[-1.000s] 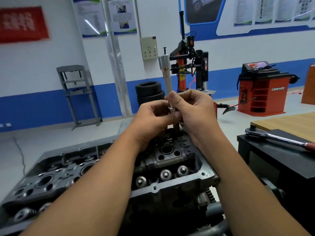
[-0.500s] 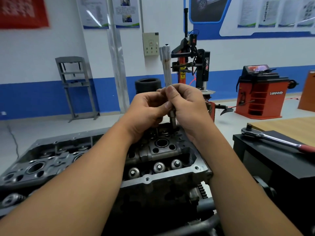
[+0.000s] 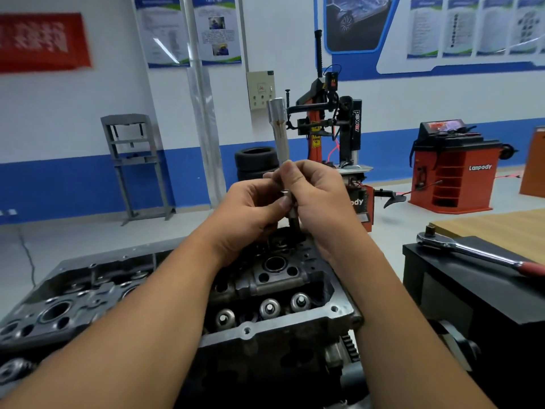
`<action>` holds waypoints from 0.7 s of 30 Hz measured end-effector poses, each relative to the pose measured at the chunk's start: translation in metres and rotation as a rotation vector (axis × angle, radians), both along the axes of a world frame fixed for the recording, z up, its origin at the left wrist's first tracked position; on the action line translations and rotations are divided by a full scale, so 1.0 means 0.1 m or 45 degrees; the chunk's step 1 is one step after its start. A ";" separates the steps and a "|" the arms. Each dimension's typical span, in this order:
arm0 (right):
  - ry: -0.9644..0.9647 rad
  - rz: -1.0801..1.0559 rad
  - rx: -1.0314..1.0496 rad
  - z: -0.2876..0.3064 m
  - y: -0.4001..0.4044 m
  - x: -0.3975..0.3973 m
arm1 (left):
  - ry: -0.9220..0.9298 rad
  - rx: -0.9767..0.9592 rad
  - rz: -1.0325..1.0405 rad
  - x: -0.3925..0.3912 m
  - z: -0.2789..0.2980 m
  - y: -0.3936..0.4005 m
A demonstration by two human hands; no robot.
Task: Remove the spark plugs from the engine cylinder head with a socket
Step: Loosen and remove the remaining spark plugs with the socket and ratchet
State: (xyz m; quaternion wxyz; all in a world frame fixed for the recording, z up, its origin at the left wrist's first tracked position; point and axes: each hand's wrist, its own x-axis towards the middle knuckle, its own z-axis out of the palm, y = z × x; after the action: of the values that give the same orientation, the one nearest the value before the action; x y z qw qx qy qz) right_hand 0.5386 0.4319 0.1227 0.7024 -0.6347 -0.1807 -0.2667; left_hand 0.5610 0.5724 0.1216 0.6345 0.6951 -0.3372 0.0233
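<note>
Cylinder head [image 3: 265, 293] sits below my hands, under both forearms. Ratchet [image 3: 472, 252] lies on the black tabletop [image 3: 486, 293], well right of my right hand. Long socket [image 3: 280, 128] stands upright, sticking up above my knuckles. My left hand [image 3: 250, 214] and right hand [image 3: 318, 199] both pinch its lower end, spark plug [image 3: 292, 214] poking out below, between them.

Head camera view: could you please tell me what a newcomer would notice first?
Both hands, left and right, meet at centre, gripping a long spark plug socket standing upright above the cylinder head. A ratchet wrench lies on the black bench at right.
</note>
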 end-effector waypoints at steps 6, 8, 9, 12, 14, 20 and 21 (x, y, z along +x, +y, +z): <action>-0.018 -0.024 0.170 -0.02 -0.01 -0.01 | -0.139 -0.011 0.133 -0.04 -0.02 -0.01; -0.042 -0.076 0.166 -0.03 0.00 -0.01 | -0.113 0.000 0.104 -0.03 -0.03 -0.01; -0.050 -0.093 0.168 -0.03 0.00 -0.02 | -0.085 -0.001 0.069 -0.03 -0.03 -0.01; -0.048 -0.109 0.175 -0.02 0.00 -0.01 | -0.021 -0.005 -0.025 -0.05 -0.01 -0.03; -0.046 -0.070 0.150 -0.03 0.00 -0.01 | -0.032 -0.025 -0.023 -0.05 -0.01 -0.03; -0.024 0.113 0.144 -0.06 -0.02 0.05 | -0.002 -0.101 0.035 0.01 -0.02 0.00; -0.027 0.100 0.185 -0.06 -0.03 0.05 | -0.014 -0.093 0.044 0.01 -0.02 0.00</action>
State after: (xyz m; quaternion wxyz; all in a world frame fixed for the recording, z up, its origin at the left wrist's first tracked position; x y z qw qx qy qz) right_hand 0.5434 0.4290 0.1170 0.7545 -0.5716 -0.1933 -0.2581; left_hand 0.5624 0.5722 0.1192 0.6572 0.6770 -0.3274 0.0503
